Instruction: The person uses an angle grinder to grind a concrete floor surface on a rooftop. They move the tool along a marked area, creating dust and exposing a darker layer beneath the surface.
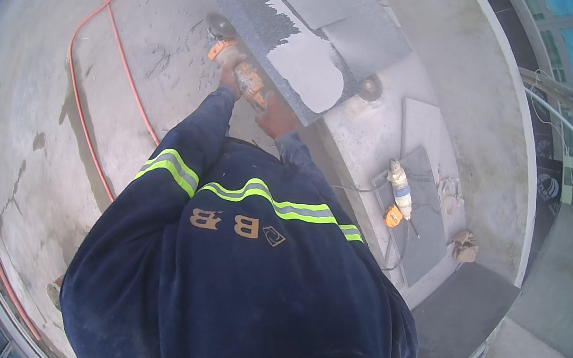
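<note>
An orange angle grinder (249, 79), coated with pale dust, is held out ahead of me beside a dark stone slab (268, 56). My left hand (229, 75) is wrapped round its body just behind the head. My right hand (276, 117) closes at the rear end of the tool; its fingers are partly hidden. The dark round disc (220, 25) sits at the far end of the grinder, close to the slab's left edge. A light, ragged-edged patch (307, 72) covers part of the slab's top. Haze blurs the area around the slab.
Right of me, a white-bodied power tool (400, 188) with a cable and an orange tape measure (393, 216) lie on a grey slab (426, 247). A loose disc (370, 87) rests near the stone's corner. A red hose (77, 99) crosses the concrete floor at left.
</note>
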{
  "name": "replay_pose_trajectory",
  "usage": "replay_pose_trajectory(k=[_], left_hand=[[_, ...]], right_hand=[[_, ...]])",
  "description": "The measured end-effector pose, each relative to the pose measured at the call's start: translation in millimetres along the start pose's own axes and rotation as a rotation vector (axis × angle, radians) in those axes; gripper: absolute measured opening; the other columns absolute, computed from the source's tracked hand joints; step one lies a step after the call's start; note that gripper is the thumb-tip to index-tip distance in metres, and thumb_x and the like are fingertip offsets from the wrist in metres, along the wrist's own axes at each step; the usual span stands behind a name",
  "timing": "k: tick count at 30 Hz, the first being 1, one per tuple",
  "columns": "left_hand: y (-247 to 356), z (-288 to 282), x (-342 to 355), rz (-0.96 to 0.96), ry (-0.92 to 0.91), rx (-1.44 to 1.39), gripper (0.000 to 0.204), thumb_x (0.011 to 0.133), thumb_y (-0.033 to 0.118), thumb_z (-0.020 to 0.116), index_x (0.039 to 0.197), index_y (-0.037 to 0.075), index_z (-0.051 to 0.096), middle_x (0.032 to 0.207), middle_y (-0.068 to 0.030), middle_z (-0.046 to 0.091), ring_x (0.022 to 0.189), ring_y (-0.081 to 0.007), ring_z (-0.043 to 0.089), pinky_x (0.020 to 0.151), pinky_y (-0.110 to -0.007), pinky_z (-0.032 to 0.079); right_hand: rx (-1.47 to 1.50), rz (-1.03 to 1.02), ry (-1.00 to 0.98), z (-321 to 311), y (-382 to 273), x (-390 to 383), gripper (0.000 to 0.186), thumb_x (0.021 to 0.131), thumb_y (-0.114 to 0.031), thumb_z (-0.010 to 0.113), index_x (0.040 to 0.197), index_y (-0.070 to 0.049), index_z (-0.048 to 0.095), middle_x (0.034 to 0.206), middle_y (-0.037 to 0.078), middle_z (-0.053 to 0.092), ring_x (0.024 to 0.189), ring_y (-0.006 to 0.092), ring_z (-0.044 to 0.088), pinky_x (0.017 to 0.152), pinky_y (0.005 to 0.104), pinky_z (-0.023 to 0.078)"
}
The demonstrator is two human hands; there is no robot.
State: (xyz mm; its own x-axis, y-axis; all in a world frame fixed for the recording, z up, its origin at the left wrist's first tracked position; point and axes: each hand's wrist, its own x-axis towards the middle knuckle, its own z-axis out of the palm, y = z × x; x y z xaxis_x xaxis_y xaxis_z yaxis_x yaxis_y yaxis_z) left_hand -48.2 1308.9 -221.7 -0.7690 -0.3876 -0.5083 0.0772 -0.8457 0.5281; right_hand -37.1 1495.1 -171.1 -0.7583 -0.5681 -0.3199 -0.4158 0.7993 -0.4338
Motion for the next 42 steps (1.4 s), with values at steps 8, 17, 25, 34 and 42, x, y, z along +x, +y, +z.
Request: replay_pose_trajectory(k=[8,17,25,34,42], left_hand=[[-24,3,-37,-0.019,0.019,-0.026,0.037,0.077,0.023,0.071,0.107,0.010,0.053,0.082,-0.0112,0.059,0.071,-0.0289,0.065,0.064,-0.046,0.057],[-23,7,-37,0.025,0.008,-0.036,0.037,0.076,0.022,0.073,0.105,0.008,0.053,0.081,-0.0110,0.059,0.070,-0.0289,0.065,0.065,-0.047,0.057],[-1,1,3,0.016,0.006,-0.008,0.038,0.075,0.022,0.074,0.104,0.007,0.053,0.082,-0.0109,0.058,0.069,-0.0282,0.065,0.065,-0.046,0.057],[-9,3,-13,0.037,-0.003,-0.010,0.037,0.076,0.021,0.073,0.104,0.008,0.054,0.083,-0.0116,0.059,0.071,-0.0285,0.066,0.064,-0.046,0.058],[-32,8,-52,0.007,0.030,-0.016,0.035,0.075,0.021,0.074,0.101,0.008,0.055,0.082,-0.0114,0.059,0.069,-0.0288,0.066,0.065,-0.046,0.058]], right_hand=[[0.004,0.003,0.013,2,16,-37,0.065,0.074,-0.034,0.071,0.127,-0.007,0.044,0.101,0.023,0.068,0.095,0.0405,0.066,0.080,0.0519,0.050],[0.022,-0.010,0.039,-2,17,-34,0.065,0.073,-0.032,0.071,0.127,-0.008,0.044,0.097,0.025,0.068,0.091,0.0432,0.066,0.078,0.0534,0.050],[0.047,-0.004,0.047,2,3,1,0.061,0.074,-0.030,0.070,0.125,-0.008,0.046,0.097,0.025,0.067,0.091,0.0431,0.065,0.079,0.0527,0.050],[-0.009,-0.023,0.020,-2,7,-11,0.069,0.074,-0.031,0.071,0.133,-0.007,0.042,0.100,0.023,0.068,0.095,0.0404,0.066,0.080,0.0504,0.051],[-0.024,-0.002,-0.010,-5,20,-48,0.071,0.073,-0.033,0.072,0.133,-0.007,0.042,0.099,0.023,0.069,0.092,0.0404,0.067,0.078,0.0514,0.051]])
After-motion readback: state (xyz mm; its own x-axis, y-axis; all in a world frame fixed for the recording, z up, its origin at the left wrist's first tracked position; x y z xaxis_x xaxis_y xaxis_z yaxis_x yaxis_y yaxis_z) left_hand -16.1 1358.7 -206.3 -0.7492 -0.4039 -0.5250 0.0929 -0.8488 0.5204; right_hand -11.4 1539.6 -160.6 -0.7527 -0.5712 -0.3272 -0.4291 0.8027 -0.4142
